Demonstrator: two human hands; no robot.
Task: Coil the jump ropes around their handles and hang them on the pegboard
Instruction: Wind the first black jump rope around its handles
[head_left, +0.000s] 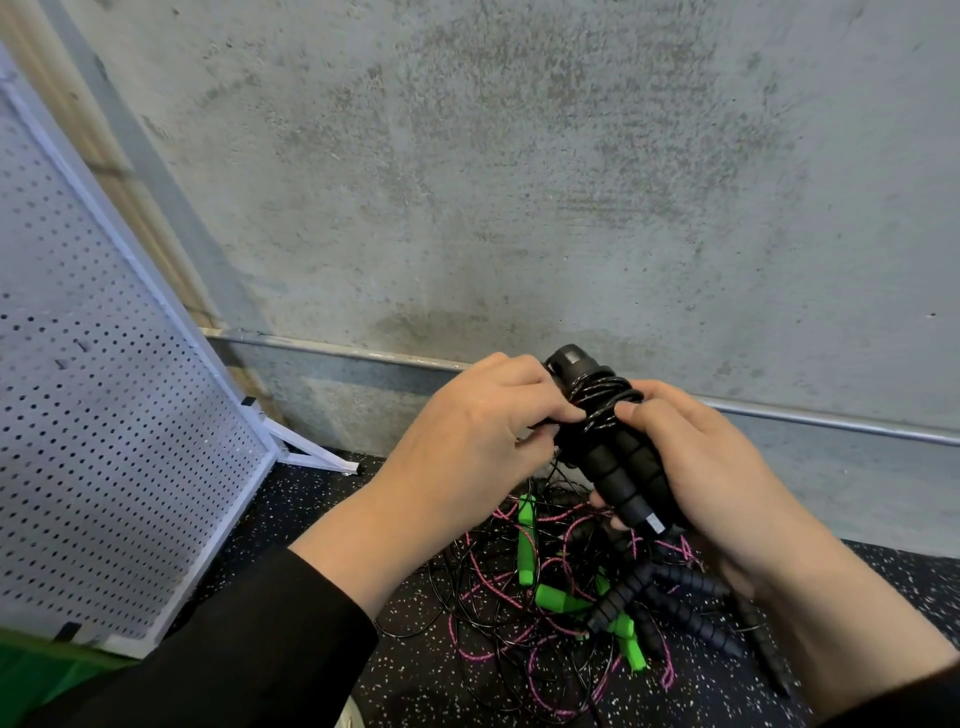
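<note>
My right hand (696, 467) grips a pair of black foam jump-rope handles (621, 467) held side by side, tilted with their tops toward the wall. Black rope (602, 400) is coiled round their upper part. My left hand (483, 426) pinches that rope at the coil's left side. Below my hands a tangled pile of jump ropes (571, 597) lies on the floor, with black and pink cords, green handles (527, 540) and ribbed dark handles (675, 603). The white pegboard (104, 415) stands at the left, leaning on its foot.
A grey concrete wall (519, 182) with a metal rail (337, 351) along its base fills the back. The floor is dark speckled rubber (415, 675). Two small hooks (78, 345) stick out of the pegboard. Something green (31, 675) shows at the bottom left corner.
</note>
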